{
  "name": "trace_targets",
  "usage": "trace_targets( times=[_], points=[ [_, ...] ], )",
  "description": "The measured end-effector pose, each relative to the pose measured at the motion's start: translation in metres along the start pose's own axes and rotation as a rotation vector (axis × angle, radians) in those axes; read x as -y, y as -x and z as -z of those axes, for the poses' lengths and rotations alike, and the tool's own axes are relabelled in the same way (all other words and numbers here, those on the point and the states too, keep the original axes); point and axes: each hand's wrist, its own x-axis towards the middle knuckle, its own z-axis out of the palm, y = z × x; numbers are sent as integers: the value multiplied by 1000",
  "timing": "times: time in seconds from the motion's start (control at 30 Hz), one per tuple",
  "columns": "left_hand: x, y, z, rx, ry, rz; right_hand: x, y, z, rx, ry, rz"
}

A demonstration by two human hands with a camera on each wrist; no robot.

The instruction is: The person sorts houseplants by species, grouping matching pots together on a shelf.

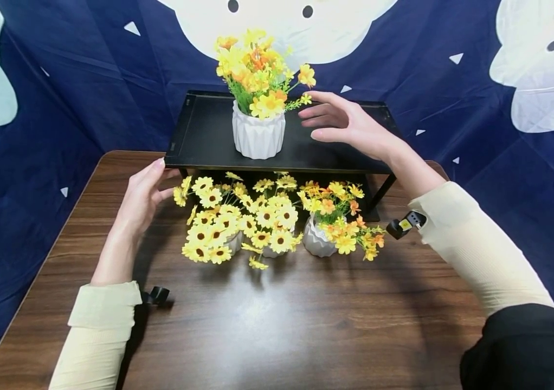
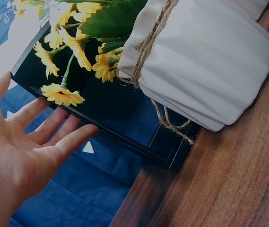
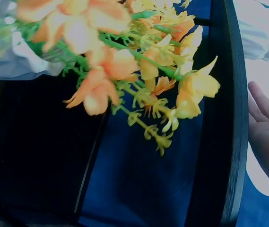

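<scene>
A white ribbed flower pot (image 1: 258,135) with yellow and orange artificial flowers (image 1: 257,73) stands upright on the top board of a black shelf (image 1: 199,146). Just right of these flowers is my right hand (image 1: 337,116), raised over the board, fingers apart and holding nothing. My left hand (image 1: 142,192) touches the shelf's front left corner, its fingers spread along the side edge in the left wrist view. Close by that hand is a potted bunch of yellow daisies (image 1: 211,230); in the left wrist view, twine circles its white pot (image 2: 205,71).
Two more flower pots stand in front of the shelf: yellow daisies (image 1: 272,216) in the middle, and a white pot (image 1: 318,238) of orange and yellow flowers at right. Wood-grain table (image 1: 257,325) lies below. A dark blue patterned cloth (image 1: 126,81) hangs behind.
</scene>
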Motion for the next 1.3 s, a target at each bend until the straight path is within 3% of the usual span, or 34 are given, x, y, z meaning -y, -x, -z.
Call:
trace_targets(
  times=[0.17, 0.7, 1.03, 1.3],
  points=[
    [1, 0, 1, 6, 5, -13, -3, 17, 3, -36, -22, 36],
    [0, 1, 0, -7, -8, 4, -24, 66, 6, -219, -279, 250],
    [-1, 1, 0, -9, -15, -1, -34, 89, 1, -228, -497, 424],
    [-1, 2, 0, -13, -17, 11, -49, 109, -5, -213, -621, 489]
  ],
)
